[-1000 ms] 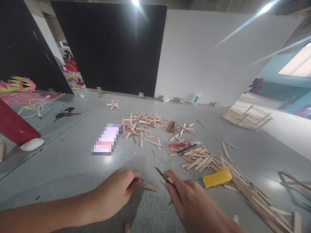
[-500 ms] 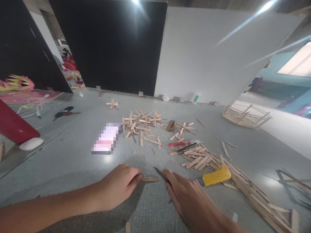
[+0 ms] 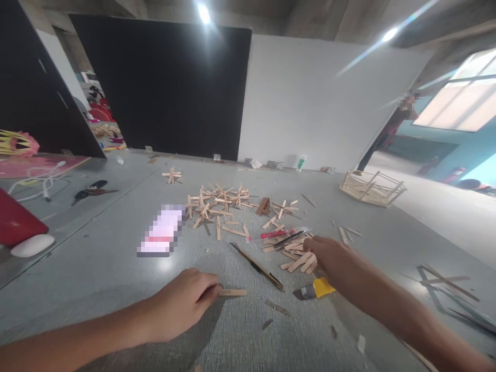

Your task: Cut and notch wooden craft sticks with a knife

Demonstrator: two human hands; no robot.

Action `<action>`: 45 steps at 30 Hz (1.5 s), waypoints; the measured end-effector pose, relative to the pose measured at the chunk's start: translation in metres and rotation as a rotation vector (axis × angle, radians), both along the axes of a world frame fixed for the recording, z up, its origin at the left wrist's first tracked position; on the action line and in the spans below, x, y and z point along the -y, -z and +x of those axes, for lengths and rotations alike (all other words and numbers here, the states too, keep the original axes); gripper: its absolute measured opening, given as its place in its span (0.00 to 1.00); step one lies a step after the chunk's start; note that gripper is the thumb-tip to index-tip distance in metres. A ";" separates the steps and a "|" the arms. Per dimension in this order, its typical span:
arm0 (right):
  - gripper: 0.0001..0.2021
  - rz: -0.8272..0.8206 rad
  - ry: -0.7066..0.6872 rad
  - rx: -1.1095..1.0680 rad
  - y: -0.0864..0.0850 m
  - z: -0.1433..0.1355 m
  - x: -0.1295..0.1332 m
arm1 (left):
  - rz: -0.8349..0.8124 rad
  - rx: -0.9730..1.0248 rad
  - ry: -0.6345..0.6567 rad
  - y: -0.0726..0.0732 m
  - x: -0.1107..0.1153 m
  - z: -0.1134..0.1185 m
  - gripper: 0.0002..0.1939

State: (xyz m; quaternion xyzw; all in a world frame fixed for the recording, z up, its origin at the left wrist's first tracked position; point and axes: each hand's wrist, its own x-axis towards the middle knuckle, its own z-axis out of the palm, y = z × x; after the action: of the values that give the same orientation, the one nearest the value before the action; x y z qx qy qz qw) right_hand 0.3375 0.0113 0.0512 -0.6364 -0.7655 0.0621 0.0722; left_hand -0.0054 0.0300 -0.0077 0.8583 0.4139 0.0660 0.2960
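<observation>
I'm pinching a flat, slotted wooden stick (image 3: 234, 293) in my left hand (image 3: 189, 293), nearer me than the slim black-and-gold knife (image 3: 256, 265). Right of it, my right hand (image 3: 328, 252), grip unclear, is meeting piled flat sticks (image 3: 296, 262), its forearm partly hiding a yellow-handled scraper (image 3: 308, 292).

passage: between blurred phone (image 3: 161, 232) and knife (image 3: 256, 264) | obstacles: scraper (image 3: 314, 289), stick pile (image 3: 297, 259) | behind right hand (image 3: 322, 249): unclear

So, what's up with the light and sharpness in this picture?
Head view: ceiling lights flare, one into long streaks; the tabletop has a glare spot just below the pixelated rectangle; shadow falls beside the left hand. Also head view: the right hand looks slightly soft, and a distant person's head is pixelated.
</observation>
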 end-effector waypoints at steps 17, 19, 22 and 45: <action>0.15 -0.125 0.059 0.235 0.008 0.016 -0.022 | -0.097 0.031 -0.001 -0.005 -0.001 0.001 0.20; 0.15 -0.124 0.060 0.237 0.007 0.015 -0.021 | -0.086 0.034 0.000 -0.004 -0.002 0.002 0.20; 0.17 -0.126 0.041 0.237 0.007 0.014 -0.020 | -0.057 0.024 0.003 -0.002 -0.002 0.002 0.21; 0.16 -0.245 -0.213 -0.070 -0.024 -0.001 0.009 | -0.054 0.028 0.012 -0.010 -0.004 0.003 0.21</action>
State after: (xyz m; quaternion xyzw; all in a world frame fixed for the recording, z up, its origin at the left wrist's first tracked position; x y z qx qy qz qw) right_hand 0.3364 0.0020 0.0751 -0.5533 -0.8122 0.1844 0.0135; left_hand -0.0020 0.0341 0.0026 0.8516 0.4060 0.0650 0.3251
